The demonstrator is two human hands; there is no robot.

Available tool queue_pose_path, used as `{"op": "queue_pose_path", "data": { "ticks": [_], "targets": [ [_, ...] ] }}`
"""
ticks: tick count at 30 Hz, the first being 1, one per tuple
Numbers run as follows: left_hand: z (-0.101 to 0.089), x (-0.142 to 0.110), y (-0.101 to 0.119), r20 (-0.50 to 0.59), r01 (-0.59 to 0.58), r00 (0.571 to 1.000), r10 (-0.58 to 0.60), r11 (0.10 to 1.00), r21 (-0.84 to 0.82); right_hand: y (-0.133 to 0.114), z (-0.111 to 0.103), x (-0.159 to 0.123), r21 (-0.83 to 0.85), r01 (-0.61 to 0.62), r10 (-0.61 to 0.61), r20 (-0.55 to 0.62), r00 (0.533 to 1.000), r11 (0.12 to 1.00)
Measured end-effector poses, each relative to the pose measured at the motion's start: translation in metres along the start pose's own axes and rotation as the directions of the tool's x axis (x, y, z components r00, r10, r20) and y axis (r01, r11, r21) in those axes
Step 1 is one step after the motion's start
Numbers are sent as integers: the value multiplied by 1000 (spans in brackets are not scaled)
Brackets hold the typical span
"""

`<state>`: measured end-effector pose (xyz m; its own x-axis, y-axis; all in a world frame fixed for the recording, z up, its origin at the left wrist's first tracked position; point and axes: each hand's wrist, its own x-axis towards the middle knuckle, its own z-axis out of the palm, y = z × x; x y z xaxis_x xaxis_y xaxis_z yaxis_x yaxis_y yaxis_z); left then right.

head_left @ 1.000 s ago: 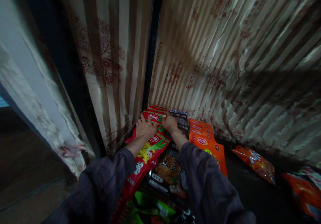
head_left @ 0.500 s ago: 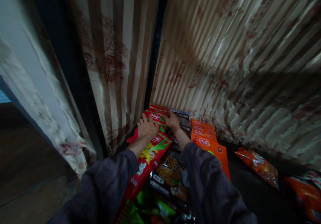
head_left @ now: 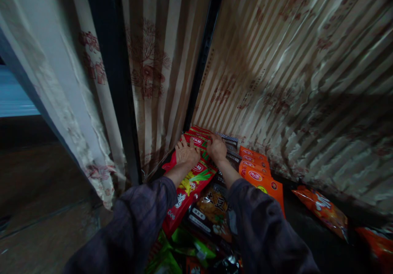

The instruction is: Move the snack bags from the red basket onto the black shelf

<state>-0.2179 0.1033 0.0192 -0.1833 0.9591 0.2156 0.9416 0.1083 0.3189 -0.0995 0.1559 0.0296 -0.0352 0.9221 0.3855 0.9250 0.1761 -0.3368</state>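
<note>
Packets lie on the shelf; sheeting behind

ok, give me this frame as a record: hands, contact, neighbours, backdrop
left hand: fingers spread flat on overlapping red packets
right hand: at their right edge, fingers bent; grip unclear
right of red: black packets, then overlapping orange packets
farther right: separate orange bag
near side: green packets, partly visible
backdrop: striped, printed curtain
light: dim
</note>
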Motion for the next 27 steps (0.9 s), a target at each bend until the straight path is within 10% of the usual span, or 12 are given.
{"op": "queue_pose_path", "data": {
  "ticks": [13,27],
  "targets": [
    [-51,1,-8,93,-4,996,14,994,-109,-20,-22,-21,-13,272,-271,36,962,962],
    [-49,-148,-65,158,-254,951,266,963,-94,-9,-38,-62,-54,3,7,176,984,999]
  ]
}}
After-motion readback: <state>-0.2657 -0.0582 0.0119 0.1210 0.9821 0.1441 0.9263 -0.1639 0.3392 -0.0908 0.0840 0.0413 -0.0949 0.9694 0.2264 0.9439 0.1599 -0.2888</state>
